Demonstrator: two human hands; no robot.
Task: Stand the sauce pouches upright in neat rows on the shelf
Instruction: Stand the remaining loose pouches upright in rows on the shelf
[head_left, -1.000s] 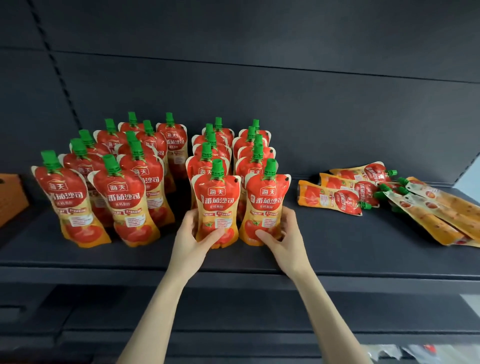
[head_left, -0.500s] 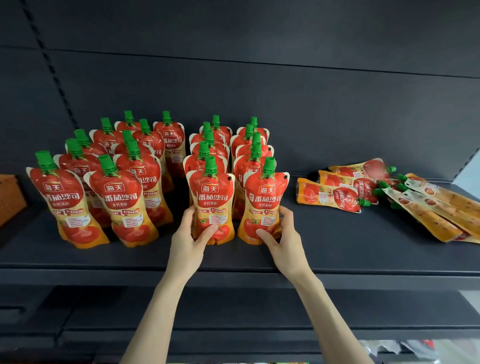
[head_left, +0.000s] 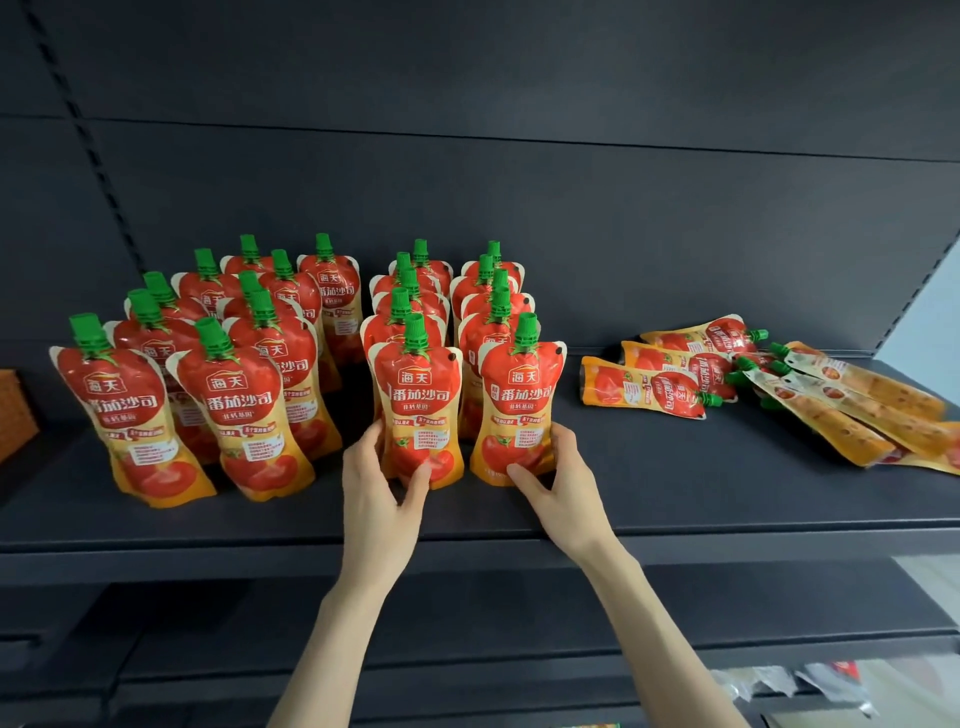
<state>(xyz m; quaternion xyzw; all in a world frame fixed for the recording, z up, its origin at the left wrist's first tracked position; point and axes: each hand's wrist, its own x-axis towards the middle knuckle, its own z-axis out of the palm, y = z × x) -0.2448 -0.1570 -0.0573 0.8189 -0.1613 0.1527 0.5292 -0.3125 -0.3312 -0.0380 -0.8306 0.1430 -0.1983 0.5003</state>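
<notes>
Your left hand (head_left: 382, 480) is pinching the base of one front sauce pouch (head_left: 418, 410) between thumb and fingers, while your right hand (head_left: 553, 480) is gripping the neighbouring pouch (head_left: 519, 410); both are standing upright near the front of the dark shelf (head_left: 675, 499). More upright pouches (head_left: 244, 364) are filling rows behind and left; others are lying flat (head_left: 675, 384) at right, against the black back panel (head_left: 571, 156).

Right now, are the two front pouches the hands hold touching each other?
Apart. The head view shows a dark gap between the left-held pouch and the right-held pouch along their full height.
</notes>
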